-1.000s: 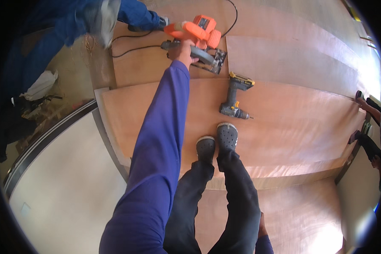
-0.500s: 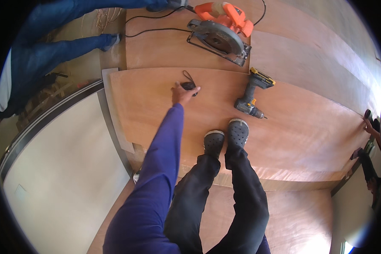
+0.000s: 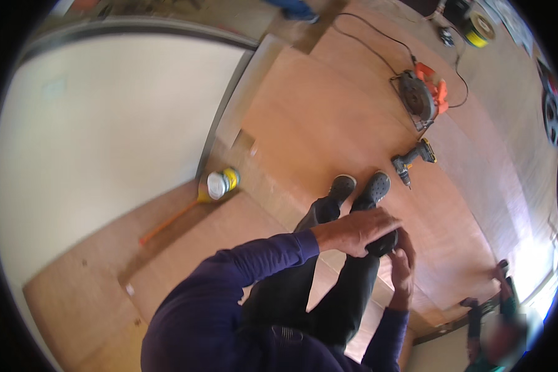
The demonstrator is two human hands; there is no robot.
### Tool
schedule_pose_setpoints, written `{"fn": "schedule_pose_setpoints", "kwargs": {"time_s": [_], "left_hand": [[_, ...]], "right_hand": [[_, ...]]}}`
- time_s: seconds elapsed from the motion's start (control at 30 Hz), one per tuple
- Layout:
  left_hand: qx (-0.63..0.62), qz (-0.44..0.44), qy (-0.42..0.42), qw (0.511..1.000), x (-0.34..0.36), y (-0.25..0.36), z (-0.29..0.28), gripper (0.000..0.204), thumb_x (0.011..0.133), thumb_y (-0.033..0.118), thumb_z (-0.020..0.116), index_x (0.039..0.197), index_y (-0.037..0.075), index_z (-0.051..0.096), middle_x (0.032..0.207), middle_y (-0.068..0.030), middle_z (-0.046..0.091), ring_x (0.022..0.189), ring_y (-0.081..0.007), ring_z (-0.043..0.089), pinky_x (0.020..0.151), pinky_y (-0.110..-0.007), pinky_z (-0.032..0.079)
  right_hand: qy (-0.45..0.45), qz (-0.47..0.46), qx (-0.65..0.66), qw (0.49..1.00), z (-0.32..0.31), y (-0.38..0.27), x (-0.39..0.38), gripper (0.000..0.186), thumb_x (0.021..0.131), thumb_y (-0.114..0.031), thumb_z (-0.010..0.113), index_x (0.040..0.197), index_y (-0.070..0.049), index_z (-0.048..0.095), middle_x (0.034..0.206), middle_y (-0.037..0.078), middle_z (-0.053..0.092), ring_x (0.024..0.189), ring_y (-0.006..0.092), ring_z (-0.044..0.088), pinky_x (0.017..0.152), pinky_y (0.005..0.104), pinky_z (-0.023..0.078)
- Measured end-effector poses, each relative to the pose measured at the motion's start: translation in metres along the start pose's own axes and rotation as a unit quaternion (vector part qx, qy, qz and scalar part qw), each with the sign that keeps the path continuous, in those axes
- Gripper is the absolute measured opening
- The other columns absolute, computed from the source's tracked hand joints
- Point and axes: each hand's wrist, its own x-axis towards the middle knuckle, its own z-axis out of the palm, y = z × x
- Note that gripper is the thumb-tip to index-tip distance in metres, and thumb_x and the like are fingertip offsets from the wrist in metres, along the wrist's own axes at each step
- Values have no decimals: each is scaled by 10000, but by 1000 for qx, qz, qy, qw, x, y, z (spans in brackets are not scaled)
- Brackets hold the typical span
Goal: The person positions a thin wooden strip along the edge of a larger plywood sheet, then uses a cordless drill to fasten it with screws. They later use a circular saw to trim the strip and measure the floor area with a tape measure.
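A compact black tape measure [image 3: 382,244] is held between my two hands in front of my knees. My left hand [image 3: 355,232] is closed over its upper left side, with the fingers reaching across the top. On the other side my right hand [image 3: 403,265] curls its fingers round the tape measure's right edge. Much of the case is hidden behind my fingers. Beyond my shoes, a cordless drill [image 3: 411,162] rests on the plywood sheet [image 3: 316,118]. Farther off stands an orange and grey circular saw [image 3: 420,94] with its cord trailing.
On the left, a white and yellow can [image 3: 221,183] stands by an orange-handled tool [image 3: 173,222] near a pale panel [image 3: 118,118]. Another person [image 3: 502,332] is low at the right edge. A cable spool [image 3: 479,31] sits at the far right.
My left hand has brought the tape measure up from the plywood toward my body, and my right hand has come into view onto it. The view has swung left, showing the can.
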Motion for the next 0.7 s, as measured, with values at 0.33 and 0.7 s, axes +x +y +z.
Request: {"fn": "schedule_pose_setpoints", "kwargs": {"time_s": [0.33, 0.7], "left_hand": [[-258, -290, 182, 903, -133, 115, 11, 358, 885, 217, 823, 1120, -28, 708, 1030, -123, 719, 994, -194, 686, 900, -345, 543], [-562, -170, 213, 781, -292, 87, 104, 201, 822, 96, 753, 1002, 16, 714, 915, -104, 728, 839, -194, 704, 801, -350, 577]], "right_hand": [[-84, 19, -216, 972, 101, -28, -99, 510, 785, -65, 722, 1278, -3, 607, 1120, 154, 697, 1064, 255, 682, 960, 358, 517], [-64, -210, -520, 825, 139, 53, -245, 578, 832, -250, 804, 1342, -77, 595, 1205, 205, 692, 1122, 394, 668, 946, 452, 535]]}}
